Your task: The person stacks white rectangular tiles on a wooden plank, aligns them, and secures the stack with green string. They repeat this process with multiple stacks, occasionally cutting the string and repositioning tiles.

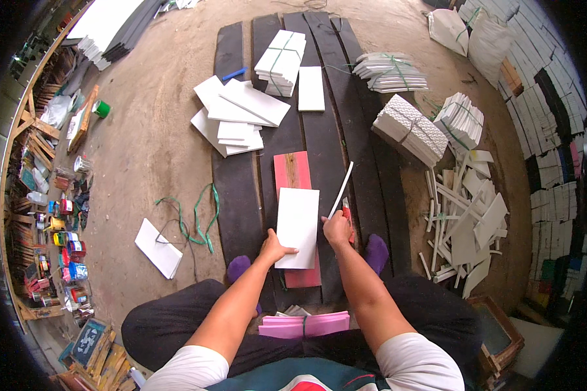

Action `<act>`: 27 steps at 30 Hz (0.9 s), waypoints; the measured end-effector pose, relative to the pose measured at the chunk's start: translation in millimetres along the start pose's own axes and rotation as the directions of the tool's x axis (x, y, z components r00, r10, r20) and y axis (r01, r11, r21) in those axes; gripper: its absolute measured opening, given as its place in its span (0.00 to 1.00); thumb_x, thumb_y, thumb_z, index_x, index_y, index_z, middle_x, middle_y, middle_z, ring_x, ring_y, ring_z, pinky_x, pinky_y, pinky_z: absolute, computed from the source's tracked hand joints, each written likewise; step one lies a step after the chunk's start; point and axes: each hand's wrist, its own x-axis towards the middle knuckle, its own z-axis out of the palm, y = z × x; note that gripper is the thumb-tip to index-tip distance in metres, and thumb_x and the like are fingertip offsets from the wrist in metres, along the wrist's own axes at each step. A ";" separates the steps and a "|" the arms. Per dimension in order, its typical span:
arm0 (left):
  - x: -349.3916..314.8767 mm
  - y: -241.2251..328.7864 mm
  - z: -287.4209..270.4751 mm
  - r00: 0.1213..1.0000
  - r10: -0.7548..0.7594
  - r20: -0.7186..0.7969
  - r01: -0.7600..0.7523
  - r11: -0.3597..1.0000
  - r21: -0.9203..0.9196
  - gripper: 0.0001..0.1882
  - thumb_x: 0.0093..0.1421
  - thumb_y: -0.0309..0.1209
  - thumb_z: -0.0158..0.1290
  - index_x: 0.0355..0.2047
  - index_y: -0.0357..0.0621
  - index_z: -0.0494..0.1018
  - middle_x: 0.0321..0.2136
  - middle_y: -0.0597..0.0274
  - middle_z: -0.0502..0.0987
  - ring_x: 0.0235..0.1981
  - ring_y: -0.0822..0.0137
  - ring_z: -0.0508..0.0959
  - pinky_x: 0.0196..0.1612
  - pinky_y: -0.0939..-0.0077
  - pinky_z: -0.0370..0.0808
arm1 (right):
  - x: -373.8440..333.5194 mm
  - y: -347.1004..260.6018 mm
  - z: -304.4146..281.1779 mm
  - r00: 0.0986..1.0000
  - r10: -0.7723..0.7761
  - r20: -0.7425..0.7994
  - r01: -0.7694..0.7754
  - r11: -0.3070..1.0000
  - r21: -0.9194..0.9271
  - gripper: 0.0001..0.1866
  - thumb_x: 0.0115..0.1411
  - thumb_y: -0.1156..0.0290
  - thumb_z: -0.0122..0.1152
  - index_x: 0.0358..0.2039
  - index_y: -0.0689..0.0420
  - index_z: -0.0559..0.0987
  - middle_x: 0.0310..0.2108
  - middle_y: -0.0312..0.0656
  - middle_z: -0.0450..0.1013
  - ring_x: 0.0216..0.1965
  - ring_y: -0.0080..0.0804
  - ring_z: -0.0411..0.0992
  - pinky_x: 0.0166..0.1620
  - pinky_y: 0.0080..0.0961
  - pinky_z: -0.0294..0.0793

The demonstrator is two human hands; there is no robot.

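Left hand [276, 248] on sheet [299, 225], right [336, 230] gripping cutter [347, 212]

Bunch of colorful tubs [76, 249] crammed along the left, green can [101, 108] further up, big whitish sack [494, 42] top right.

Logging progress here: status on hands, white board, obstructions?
Left hand at left edge of white board. Right hand holding red tool. White board atop pink board. Nearest clutter: white strip beside right hand.
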 end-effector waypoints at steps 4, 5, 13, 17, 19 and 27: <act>-2.6 -14.8 6.5 0.996 -0.014 -0.092 -0.024 0.914 -0.405 0.39 0.52 0.45 0.72 0.54 0.30 0.68 0.49 0.36 0.79 0.52 0.47 0.81 0.53 0.61 0.77 | 1.9 17.9 22.9 0.993 -0.081 -0.083 0.086 0.995 0.053 0.21 0.67 0.58 0.63 0.44 0.67 0.77 0.32 0.58 0.80 0.37 0.55 0.82 0.41 0.51 0.80; -4.0 -8.6 4.7 0.999 0.007 -0.042 -0.023 0.913 -0.406 0.38 0.56 0.44 0.69 0.55 0.28 0.67 0.51 0.36 0.78 0.53 0.48 0.80 0.55 0.61 0.76 | 16.3 34.9 32.4 0.993 -0.028 -0.114 0.054 0.969 0.240 0.19 0.68 0.59 0.61 0.44 0.66 0.77 0.31 0.56 0.79 0.32 0.51 0.81 0.36 0.48 0.79; -25.0 22.7 11.0 0.984 0.057 -0.168 -0.148 0.786 -0.600 0.21 0.69 0.38 0.57 0.49 0.30 0.71 0.43 0.47 0.81 0.44 0.61 0.81 0.48 0.63 0.75 | 50.1 107.5 -35.9 0.852 0.511 -0.113 0.013 0.194 0.981 0.20 0.74 0.62 0.55 0.57 0.64 0.68 0.39 0.46 0.76 0.25 0.32 0.76 0.24 0.29 0.77; -26.2 24.4 19.3 0.994 0.074 -0.084 -0.110 0.512 -0.852 0.28 0.65 0.31 0.62 0.59 0.27 0.66 0.54 0.46 0.78 0.53 0.57 0.79 0.56 0.62 0.76 | 29.2 101.4 -16.5 0.950 0.195 -0.244 0.086 0.587 0.805 0.26 0.64 0.54 0.69 0.50 0.64 0.77 0.33 0.41 0.75 0.24 0.25 0.71 0.23 0.25 0.70; -32.8 24.0 14.8 0.995 0.018 -0.099 -0.098 0.412 -0.906 0.25 0.63 0.27 0.65 0.56 0.31 0.68 0.50 0.49 0.79 0.50 0.59 0.81 0.53 0.62 0.78 | -6.5 54.5 0.4 0.992 -0.101 0.070 0.020 0.700 0.714 0.25 0.59 0.49 0.73 0.35 0.63 0.84 0.27 0.36 0.76 0.26 0.22 0.71 0.24 0.25 0.66; -50.7 -9.6 -31.8 0.834 -0.375 -0.405 -0.180 0.509 -0.842 0.26 0.75 0.47 0.49 0.53 0.32 0.74 0.49 0.53 0.80 0.52 0.63 0.77 0.57 0.66 0.71 | -74.3 -39.4 38.8 0.955 -0.297 -0.001 0.243 0.778 0.579 0.32 0.56 0.67 0.78 0.54 0.65 0.68 0.50 0.56 0.76 0.51 0.45 0.76 0.55 0.38 0.75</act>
